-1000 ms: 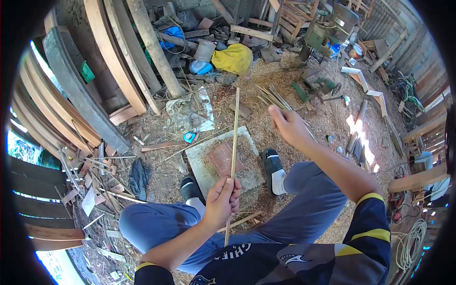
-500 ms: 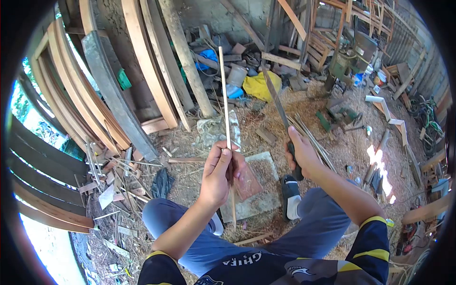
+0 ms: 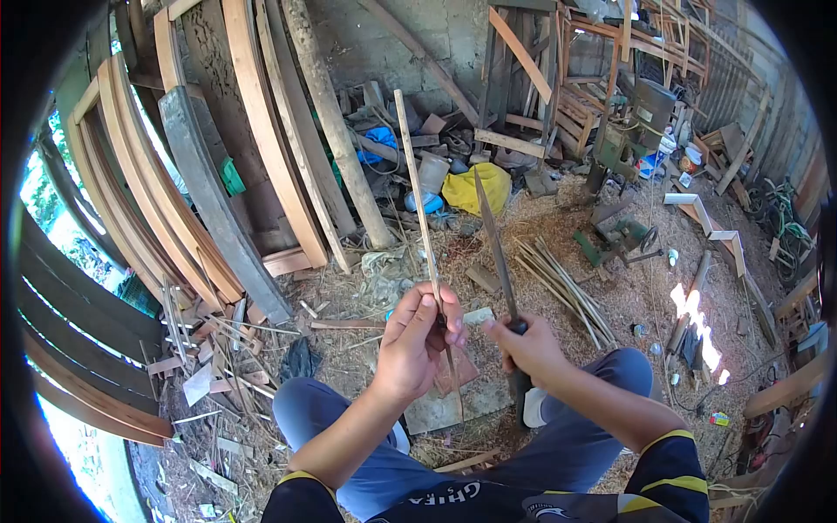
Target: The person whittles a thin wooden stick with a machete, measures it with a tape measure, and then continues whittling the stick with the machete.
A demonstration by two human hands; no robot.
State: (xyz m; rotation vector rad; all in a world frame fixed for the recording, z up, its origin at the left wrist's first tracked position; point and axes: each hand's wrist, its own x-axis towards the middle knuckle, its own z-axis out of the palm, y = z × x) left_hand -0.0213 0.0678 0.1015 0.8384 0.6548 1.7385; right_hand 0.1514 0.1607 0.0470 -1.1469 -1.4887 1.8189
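My left hand (image 3: 414,344) is closed around a thin pale stick (image 3: 412,170) that stands nearly upright, its lower end reaching down between my knees. In my right hand (image 3: 529,349) is the dark handle of a long knife (image 3: 492,231), its blade pointing up and slightly left. The blade and the stick are apart. Below my hands, a flat pale slab (image 3: 479,403) lies on the ground, with a reddish-brown board (image 3: 453,373) on it, partly hidden by my left hand.
Several thin sticks (image 3: 567,288) lie on the shavings to the right. Long curved planks (image 3: 261,131) lean at the left. A yellow sack (image 3: 478,187) and scrap sit by the back wall, and a green metal tool (image 3: 615,231) is at the right.
The knife and my right hand have moved down and left, closer to my left hand. My left hand is slightly lower and further right, and the view has shifted a little.
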